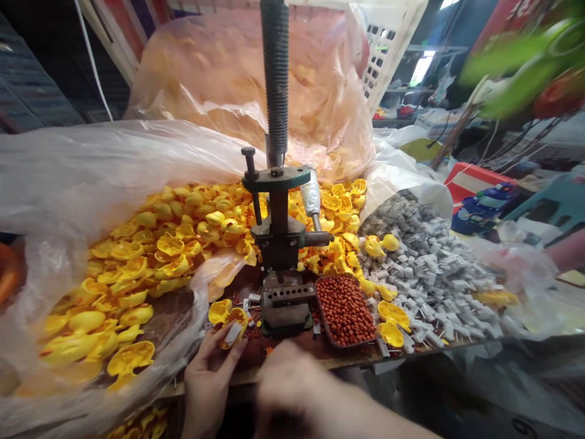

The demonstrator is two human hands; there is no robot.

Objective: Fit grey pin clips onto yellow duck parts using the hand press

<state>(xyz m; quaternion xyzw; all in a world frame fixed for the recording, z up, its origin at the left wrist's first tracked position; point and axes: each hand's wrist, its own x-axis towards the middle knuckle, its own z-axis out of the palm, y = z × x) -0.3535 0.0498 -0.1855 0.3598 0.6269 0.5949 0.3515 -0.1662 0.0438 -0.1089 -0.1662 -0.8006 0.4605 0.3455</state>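
My left hand (pixel 212 369) holds a yellow plastic shell (pixel 220 311) at the table's front edge, with a white-grey block (pixel 233 332) seated in it near my fingertips. To its right, my right hand (pixel 290 372) is smeared by motion in front of the press, and its fingers cannot be made out. The hand press (pixel 286 308) stands upright behind both hands, with a foil-wrapped handle (pixel 311 192) on its right side. A tray of small red-brown pieces (pixel 347 311) sits right of the press base.
Yellow shell halves (pixel 169 250) are heaped at the left and behind the press. A pile of grey blocks with metal pins (pixel 425 274) lies at the right. Clear plastic sheeting (pixel 91 158) surrounds the left heap. A green fan (pixel 525 67) is blurred at upper right.
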